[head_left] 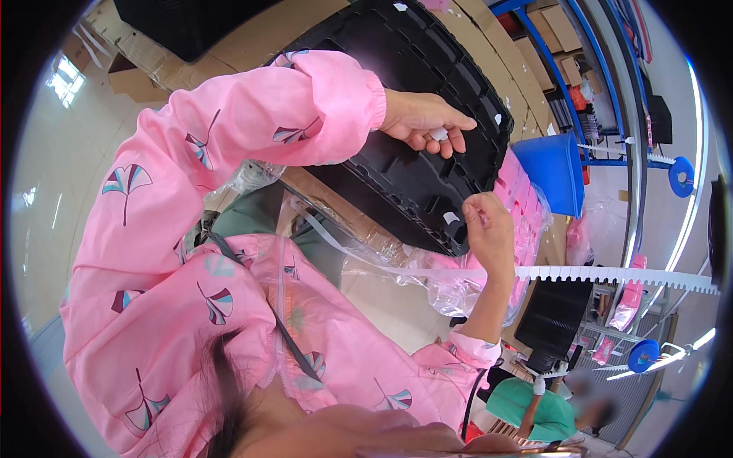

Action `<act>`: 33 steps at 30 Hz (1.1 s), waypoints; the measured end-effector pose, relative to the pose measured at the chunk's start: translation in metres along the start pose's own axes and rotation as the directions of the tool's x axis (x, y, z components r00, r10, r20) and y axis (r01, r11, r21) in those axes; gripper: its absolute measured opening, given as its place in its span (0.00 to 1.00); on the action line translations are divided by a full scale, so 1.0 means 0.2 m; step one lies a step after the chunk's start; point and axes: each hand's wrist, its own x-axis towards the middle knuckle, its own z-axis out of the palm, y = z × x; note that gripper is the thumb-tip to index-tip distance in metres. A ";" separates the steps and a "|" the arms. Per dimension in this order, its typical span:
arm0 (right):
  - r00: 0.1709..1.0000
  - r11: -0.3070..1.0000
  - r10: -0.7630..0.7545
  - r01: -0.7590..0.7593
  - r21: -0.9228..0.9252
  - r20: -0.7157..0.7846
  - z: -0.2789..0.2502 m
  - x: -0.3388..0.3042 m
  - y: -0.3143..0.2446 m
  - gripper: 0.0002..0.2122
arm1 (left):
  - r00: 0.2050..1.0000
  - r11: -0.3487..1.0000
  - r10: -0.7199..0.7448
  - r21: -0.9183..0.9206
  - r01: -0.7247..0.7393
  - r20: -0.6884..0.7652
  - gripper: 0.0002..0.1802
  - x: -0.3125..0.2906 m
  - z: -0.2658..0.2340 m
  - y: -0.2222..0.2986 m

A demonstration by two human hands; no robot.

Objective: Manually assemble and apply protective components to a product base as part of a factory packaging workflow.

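A large black plastic tray (412, 179) with ridged edges lies before me, with small white pieces stuck on it. Over it, my left hand (429, 124) is closed with curled fingers around a small white piece (438, 133). My right hand (489, 221) is at the tray's near right edge, thumb and fingertips pinched together; whether anything is between them I cannot make out. Beside those fingertips, another white piece (450, 217) sits on the tray. A long white notched strip (611, 274) runs across at my right wrist, partly hidden by it.
Cardboard (237, 46) lies under and around the tray. Pink wrapped packages (513, 200) and a blue bin (557, 174) stand on the right. Shelving with boxes (551, 32) is beyond. Blue discs (644, 356) hang at the right. A person in green (527, 411) is at the lower right.
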 end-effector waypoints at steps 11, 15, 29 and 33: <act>0.984 0.991 0.132 -0.129 -0.034 0.118 0.05 0.00 0.06 0.05 | 0.999 0.996 0.021 0.083 -0.018 -0.039 0.24 0.00 0.01 0.00; 0.992 0.995 0.079 -0.073 -0.063 0.098 0.05 0.00 0.07 0.03 | 0.999 0.995 0.023 0.103 -0.018 -0.043 0.24 -0.01 0.02 0.00; 0.979 0.957 -0.179 0.149 -0.248 -0.099 0.11 -0.06 0.08 0.04 | 0.999 0.991 0.031 0.129 -0.029 -0.018 0.21 0.00 0.01 0.00; 0.965 0.932 -0.241 0.200 -0.303 -0.102 0.12 -0.05 0.05 0.04 | 1.000 0.993 0.028 0.118 -0.026 -0.011 0.19 0.01 -0.01 -0.01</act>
